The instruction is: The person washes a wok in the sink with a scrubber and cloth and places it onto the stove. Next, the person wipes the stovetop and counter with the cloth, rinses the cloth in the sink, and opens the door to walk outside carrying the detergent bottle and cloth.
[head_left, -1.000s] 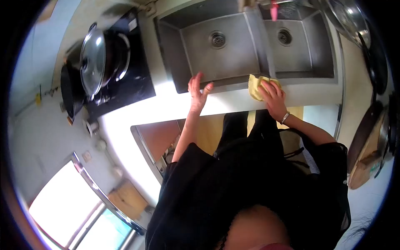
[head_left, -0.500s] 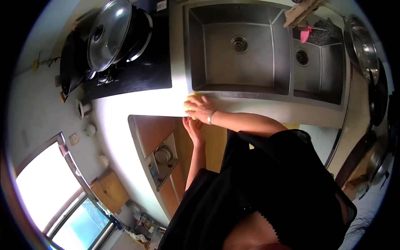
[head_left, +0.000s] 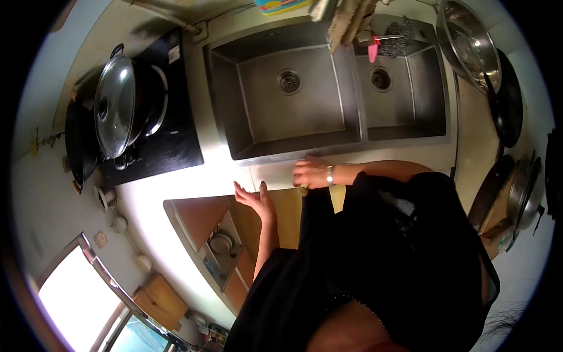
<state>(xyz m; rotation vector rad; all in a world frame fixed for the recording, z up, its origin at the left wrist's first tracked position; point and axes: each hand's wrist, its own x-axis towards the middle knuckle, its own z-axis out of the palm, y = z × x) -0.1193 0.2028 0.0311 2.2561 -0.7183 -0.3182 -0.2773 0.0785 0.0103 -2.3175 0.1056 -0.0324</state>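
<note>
At the counter's front edge, below the sink, my right hand [head_left: 311, 172] is closed, fingers curled over the edge. Between its fingers and the edge a bit of a yellow sponge [head_left: 302, 190] shows; most of it is hidden, and it could also be a folded cloth. To the left, my left hand [head_left: 258, 200] is open with fingers spread, palm turned up, just under the same edge. Nothing lies in it. Directly beyond both hands is the pale countertop [head_left: 226, 176], and behind that the large steel sink basin [head_left: 302, 117].
A smaller basin [head_left: 404, 100] adjoins on the right, with a pink-handled scourer [head_left: 375, 50] at its back. On the left a black cooktop [head_left: 182, 141] carries a pot with a glass lid [head_left: 114, 105]. Steel bowls [head_left: 472, 44] and pans [head_left: 510, 111] stand along the right wall.
My right hand has moved right along the counter edge with the sponge, away from my left hand. My left hand has turned palm up and spread its fingers. The view has shifted right.
</note>
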